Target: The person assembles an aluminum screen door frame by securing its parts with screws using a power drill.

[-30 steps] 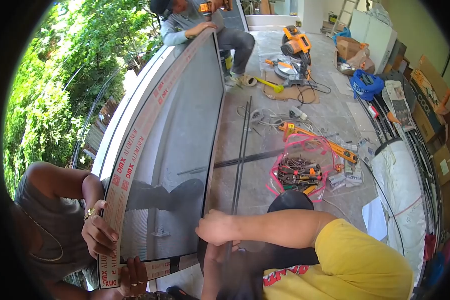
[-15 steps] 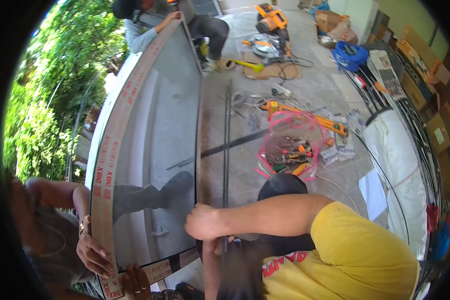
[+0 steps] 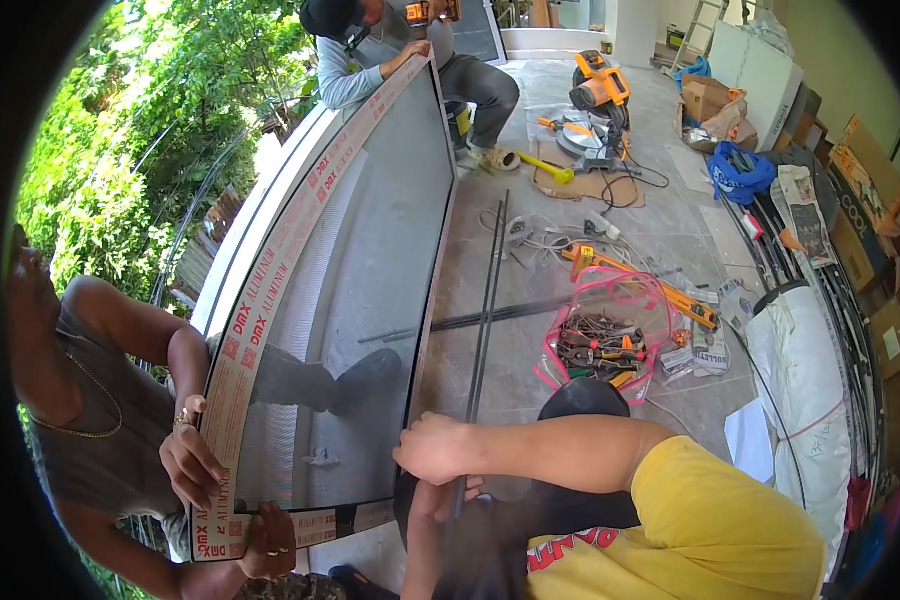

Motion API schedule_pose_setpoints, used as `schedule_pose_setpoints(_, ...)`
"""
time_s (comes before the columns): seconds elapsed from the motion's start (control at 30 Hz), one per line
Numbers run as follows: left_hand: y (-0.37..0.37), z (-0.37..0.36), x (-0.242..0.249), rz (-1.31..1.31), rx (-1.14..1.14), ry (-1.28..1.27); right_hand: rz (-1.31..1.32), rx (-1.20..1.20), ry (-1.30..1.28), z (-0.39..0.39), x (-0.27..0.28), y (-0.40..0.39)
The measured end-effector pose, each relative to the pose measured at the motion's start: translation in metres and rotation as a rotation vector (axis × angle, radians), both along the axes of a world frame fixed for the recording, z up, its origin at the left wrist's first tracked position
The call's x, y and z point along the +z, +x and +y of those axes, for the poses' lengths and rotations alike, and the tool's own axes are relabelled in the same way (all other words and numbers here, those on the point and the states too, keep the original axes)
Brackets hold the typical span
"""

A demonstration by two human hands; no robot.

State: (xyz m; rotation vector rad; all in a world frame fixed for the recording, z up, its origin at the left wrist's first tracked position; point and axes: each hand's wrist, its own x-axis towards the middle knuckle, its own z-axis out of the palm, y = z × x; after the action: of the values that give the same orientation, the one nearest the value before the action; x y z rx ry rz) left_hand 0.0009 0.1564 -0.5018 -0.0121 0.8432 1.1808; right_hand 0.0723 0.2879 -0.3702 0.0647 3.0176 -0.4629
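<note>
Working grip: Keep your right hand (image 3: 435, 448) low against the near right edge of the framed panel (image 3: 380, 200); its fingers are curled closed, but what they pinch is hidden.
Left hand: Your left hand (image 3: 432, 500) sits just below the right, the two together, its fingertips beside the dark strips (image 3: 488, 316); its hold cannot be confirmed.
Panel position: The panel lies slanted to your left, printed tape along its frame. Apply force along the edge, not into the grey sheet, which could mark or flex.
Strip control: The strips extend forward over the floor (image 3: 450, 270). Support them near the grip; long free ends may whip or snag.
Near support: A co-worker's two hands (image 3: 190, 465) (image 3: 268, 540) hold the near left corner. Match pressure to that hold.
Far support: Another co-worker (image 3: 385, 65) leans at the far end with a drill (image 3: 417, 15). Avoid twisting the frame.
Clearance: Keep elbow and strips off the tool bag (image 3: 620, 300).
</note>
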Motion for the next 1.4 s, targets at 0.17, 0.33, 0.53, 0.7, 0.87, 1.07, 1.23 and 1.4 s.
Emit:
schedule_pose_setpoints(0.17, 0.0, -0.001, -0.005, 0.012, 0.004, -0.019, 0.005, 0.0, -0.003, 0.001, 0.0, 0.001)
schedule_pose_setpoints(0.33, -0.002, 0.001, 0.0, -0.019, -0.02, -0.007, 0.02, -0.024, -0.014, -0.001, 0.011, 0.002)
schedule_pose_setpoints(0.53, 0.0, -0.001, -0.001, 0.069, -0.006, -0.025, 0.014, 0.0, -0.009, -0.002, 0.01, 0.003)
schedule_pose_setpoints(0.7, 0.0, -0.003, -0.005, 0.049, -0.017, -0.002, -0.145, 0.059, 0.002, 0.0, 0.019, 0.003)
schedule_pose_setpoints(0.87, -0.004, -0.007, -0.013, 0.027, -0.013, 0.002, -0.169, 0.073, -0.005, 0.0, 0.021, 0.001)
schedule_pose_setpoints(1.07, 0.0, -0.004, 0.004, 0.012, -0.006, 0.011, -0.171, 0.076, -0.01, 0.001, 0.02, -0.001)
schedule_pose_setpoints(1.23, -0.002, -0.005, 0.003, 0.0, 0.004, 0.008, -0.141, 0.071, -0.003, 0.001, 0.021, -0.001)
schedule_pose_setpoints(1.4, -0.001, -0.008, -0.003, -0.006, -0.009, 0.022, -0.103, 0.065, 0.004, -0.002, 0.01, -0.001)
